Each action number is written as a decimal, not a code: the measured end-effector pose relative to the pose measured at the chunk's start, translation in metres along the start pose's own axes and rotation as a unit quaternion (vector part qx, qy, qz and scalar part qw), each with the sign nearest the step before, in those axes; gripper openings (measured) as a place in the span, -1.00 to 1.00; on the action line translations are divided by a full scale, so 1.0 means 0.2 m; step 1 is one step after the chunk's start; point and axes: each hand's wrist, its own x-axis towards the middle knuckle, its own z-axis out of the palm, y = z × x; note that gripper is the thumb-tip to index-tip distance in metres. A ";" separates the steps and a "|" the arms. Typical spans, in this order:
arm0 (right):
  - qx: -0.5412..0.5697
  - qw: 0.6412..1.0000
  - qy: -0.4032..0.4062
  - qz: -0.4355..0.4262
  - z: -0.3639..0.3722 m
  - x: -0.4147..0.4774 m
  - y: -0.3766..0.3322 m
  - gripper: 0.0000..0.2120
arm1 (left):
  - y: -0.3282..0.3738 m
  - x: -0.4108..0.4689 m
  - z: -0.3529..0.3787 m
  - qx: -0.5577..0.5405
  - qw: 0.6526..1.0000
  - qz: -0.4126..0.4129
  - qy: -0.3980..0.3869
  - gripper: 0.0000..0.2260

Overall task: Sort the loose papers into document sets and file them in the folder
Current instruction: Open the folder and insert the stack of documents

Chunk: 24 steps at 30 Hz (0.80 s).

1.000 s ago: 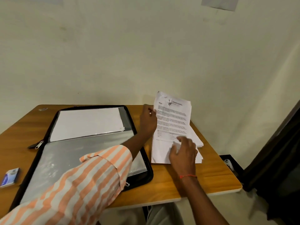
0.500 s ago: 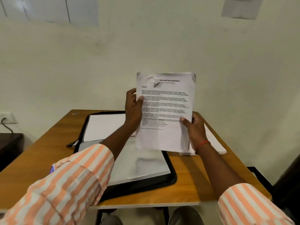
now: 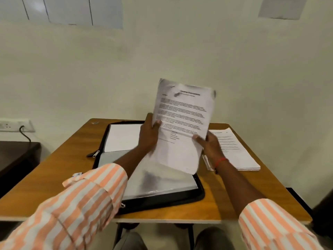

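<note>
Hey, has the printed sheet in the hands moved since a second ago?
Yes. The printed sheet has left the paper stack and is held up, leftward over the open folder.

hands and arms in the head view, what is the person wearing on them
Both arms wear shirt sleeves in broad peach-orange and white stripes; the left sleeve and the right sleeve end in cuffs partway up the forearms. A thin red thread circles the right wrist. The left hand and right hand are bare; no ring or watch shows.
</note>
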 end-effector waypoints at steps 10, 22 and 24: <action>0.006 0.962 -0.239 0.134 -0.41 0.04 -0.26 -0.54 | 0.14 0.23 -0.17 0.125 0.924 0.037 -0.360 -0.95; -0.108 0.987 0.090 0.074 -0.68 -0.06 0.13 -0.59 | -0.05 -0.10 0.10 0.217 0.974 0.057 0.008 -0.93; -0.066 0.978 0.184 0.070 -0.68 -0.10 0.20 -0.67 | -0.13 -0.19 0.13 0.227 0.974 -0.018 -0.016 -0.85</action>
